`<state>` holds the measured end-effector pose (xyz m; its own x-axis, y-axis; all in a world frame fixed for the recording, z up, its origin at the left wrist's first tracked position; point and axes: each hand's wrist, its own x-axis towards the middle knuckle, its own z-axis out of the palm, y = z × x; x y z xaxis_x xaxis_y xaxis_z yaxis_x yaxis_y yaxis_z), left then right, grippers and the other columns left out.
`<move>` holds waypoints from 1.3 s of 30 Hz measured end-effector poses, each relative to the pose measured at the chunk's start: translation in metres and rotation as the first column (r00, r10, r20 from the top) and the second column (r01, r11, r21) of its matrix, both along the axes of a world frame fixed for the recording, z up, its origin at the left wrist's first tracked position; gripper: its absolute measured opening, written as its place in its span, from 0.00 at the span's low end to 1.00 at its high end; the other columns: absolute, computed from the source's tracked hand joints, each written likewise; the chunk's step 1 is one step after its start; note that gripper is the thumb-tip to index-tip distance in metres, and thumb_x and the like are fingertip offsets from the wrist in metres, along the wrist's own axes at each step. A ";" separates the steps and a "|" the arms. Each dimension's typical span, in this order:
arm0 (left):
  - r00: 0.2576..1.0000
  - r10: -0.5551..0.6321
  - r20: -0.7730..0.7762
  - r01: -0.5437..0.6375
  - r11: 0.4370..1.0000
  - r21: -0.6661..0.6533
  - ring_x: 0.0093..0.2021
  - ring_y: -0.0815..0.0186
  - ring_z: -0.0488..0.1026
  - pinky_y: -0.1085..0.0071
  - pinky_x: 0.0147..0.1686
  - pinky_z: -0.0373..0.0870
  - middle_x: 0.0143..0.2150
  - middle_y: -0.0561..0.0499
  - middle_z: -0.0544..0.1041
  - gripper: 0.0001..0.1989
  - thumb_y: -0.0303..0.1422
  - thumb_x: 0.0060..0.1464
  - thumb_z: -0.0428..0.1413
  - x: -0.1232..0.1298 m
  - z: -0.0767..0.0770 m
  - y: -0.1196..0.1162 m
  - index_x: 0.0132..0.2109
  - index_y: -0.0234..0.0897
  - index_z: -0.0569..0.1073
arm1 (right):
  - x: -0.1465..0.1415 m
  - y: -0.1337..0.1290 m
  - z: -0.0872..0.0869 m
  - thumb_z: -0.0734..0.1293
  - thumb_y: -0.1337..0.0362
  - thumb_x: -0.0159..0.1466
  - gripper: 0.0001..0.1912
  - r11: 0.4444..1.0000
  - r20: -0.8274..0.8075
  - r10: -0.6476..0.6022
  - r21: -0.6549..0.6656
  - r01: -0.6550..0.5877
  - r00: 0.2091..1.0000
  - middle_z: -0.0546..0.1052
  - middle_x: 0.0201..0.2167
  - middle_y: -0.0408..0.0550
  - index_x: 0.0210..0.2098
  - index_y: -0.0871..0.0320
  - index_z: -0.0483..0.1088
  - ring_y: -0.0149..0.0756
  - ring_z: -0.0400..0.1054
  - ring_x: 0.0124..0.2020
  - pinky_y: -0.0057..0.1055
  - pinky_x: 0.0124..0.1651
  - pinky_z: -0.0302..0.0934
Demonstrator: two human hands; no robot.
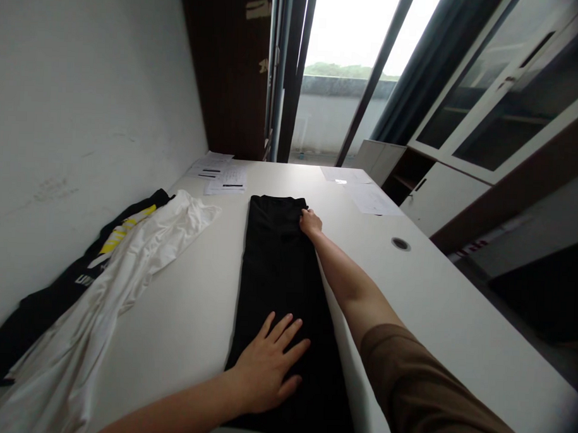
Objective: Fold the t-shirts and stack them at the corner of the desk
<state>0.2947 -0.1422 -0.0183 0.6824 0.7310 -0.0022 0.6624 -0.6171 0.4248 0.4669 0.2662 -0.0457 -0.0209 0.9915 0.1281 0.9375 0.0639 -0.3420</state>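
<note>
A pair of black trousers [280, 273], folded into a long strip, lies flat on the white table, its waistband end away from me. My left hand [267, 367] rests palm down on the near part of the cloth, fingers spread. Farther off, my right hand [311, 222] has its fingers pinched on the right edge of the trousers, just below the waistband corner.
Left on the table [191, 314] lie a crumpled white garment [125, 293] and a black garment [63, 297] with yellow print, along the wall. Papers [226, 176] lie at the far left, more papers [372, 199] at the far right. A round cable hole [400, 244] is at right.
</note>
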 end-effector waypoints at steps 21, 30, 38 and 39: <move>1.000 -0.011 -0.007 0.011 1.000 -0.005 0.78 0.48 0.40 0.39 0.73 0.37 0.79 0.48 0.42 0.36 0.39 0.64 0.56 -0.001 0.004 -0.001 0.75 0.48 0.54 | 0.004 -0.028 0.012 0.57 0.64 0.73 0.26 0.998 -0.035 -0.061 0.021 0.061 0.998 0.76 0.58 0.56 0.69 0.51 0.61 0.48 0.71 0.57 0.41 0.58 0.64; 1.000 -0.006 0.015 0.006 1.000 0.023 0.78 0.50 0.40 0.41 0.74 0.36 0.79 0.48 0.44 0.33 0.45 0.67 0.52 -0.002 -0.002 -0.003 0.75 0.49 0.55 | -0.015 -0.035 0.011 0.56 0.69 0.71 0.27 0.996 0.034 0.011 0.086 -0.014 0.999 0.67 0.66 0.59 0.69 0.52 0.61 0.49 0.72 0.56 0.42 0.56 0.65; 1.000 -0.004 0.022 0.004 1.000 0.009 0.78 0.50 0.39 0.41 0.74 0.36 0.79 0.48 0.44 0.32 0.46 0.68 0.51 -0.003 0.000 -0.002 0.75 0.49 0.55 | -0.040 -0.030 0.002 0.59 0.52 0.73 0.29 0.992 -0.195 0.100 0.095 -0.083 0.976 0.70 0.63 0.56 0.69 0.56 0.61 0.45 0.67 0.62 0.38 0.63 0.62; 1.000 -0.005 0.022 0.005 1.000 0.008 0.78 0.50 0.39 0.41 0.74 0.36 0.79 0.48 0.44 0.32 0.46 0.68 0.51 -0.003 0.001 -0.002 0.75 0.49 0.55 | -0.041 -0.031 0.001 0.58 0.52 0.73 0.29 0.990 -0.205 0.088 0.126 -0.062 0.975 0.70 0.63 0.57 0.69 0.56 0.61 0.45 0.67 0.61 0.38 0.63 0.62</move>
